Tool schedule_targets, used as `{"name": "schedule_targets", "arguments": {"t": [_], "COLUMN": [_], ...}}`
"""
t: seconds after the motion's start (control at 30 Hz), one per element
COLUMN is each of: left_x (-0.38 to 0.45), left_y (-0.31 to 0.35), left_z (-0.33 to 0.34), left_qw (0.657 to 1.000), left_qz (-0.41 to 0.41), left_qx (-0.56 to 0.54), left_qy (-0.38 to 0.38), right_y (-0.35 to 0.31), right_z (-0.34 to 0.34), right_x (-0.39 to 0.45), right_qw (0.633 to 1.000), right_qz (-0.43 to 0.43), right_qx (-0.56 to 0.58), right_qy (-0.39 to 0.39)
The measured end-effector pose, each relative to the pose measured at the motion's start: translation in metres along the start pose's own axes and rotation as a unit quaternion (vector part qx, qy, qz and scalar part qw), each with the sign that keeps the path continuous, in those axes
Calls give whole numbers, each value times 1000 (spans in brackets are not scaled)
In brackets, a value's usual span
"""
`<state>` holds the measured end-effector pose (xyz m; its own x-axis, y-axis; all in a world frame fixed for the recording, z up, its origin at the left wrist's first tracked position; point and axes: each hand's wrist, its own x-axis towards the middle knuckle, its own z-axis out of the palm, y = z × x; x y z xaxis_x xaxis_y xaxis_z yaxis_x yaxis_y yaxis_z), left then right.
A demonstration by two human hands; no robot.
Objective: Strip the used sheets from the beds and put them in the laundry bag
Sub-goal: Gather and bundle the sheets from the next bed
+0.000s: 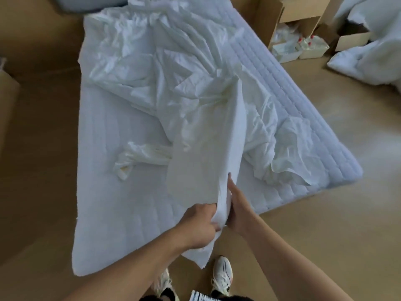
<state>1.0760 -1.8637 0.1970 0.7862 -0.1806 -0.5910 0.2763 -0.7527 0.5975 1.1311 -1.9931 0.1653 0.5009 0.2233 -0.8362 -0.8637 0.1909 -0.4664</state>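
— white cotton everywhere. where's the sheet [173,83]?
— crumpled across the far and middle part of the mattress [104,148], which lies on the brown floor [325,213]. one long fold of it is pulled up off the bed toward the near edge, where both hands meet.
— how are the hands holding it?
— the left hand [199,224] has its fingers curled round the bunched end of that fold. the right hand [237,205] grips the same fold from the right side, touching the cloth just beside the left hand, with one finger lying along the fabric.
— anything else on the bed?
— a small twisted bit of white cloth [138,159] lies on the bare mattress to the left of the raised fold.
— and around it?
— cardboard boxes [303,29] stand at the far right, with white bedding [368,57] heaped on the floor beside them. white shoes [222,274] show at the near edge.
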Motion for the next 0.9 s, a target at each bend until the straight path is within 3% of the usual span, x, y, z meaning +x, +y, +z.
{"name": "schedule_targets", "arguments": {"t": [0.17, 0.37, 0.53, 0.63, 0.7, 0.77, 0.83, 0.9], "left_x": [-43, -91, -123, -120, -119, -120, -122, -125], "left_y": [17, -4, -65, -103, -123, -140, -149, -147], "left_z": [-5, -42, -70, -85, -91, -92, -89, -88], "left_qw": [996, 996, 980, 959, 938, 897, 830, 777], "left_qz": [7, 53, 95, 19, -83, -152, -168, -126], "left_qx": [78, 43, -44, -179, -304, -412, -531, -612], "left_qy": [32, 54, 169, 219, 141, 53, -24, -81], "right_y": [-1, 19, 40, 64, 85, 107, 129, 148], "right_z": [9, 58, 98, 118, 130, 142, 158, 176], "right_x": [-37, -62, -93, -111, -121, -130, -137, -143], "right_qw": [997, 980, 952, 920, 900, 875, 837, 781], "right_qz": [-58, -156, -223, -254, -256, -248, -228, -207], "right_qx": [29, -93, -171, -246, -307, -384, -479, -582], "right_qy": [-45, 84, 122, 169, 175, 162, 132, 93]}}
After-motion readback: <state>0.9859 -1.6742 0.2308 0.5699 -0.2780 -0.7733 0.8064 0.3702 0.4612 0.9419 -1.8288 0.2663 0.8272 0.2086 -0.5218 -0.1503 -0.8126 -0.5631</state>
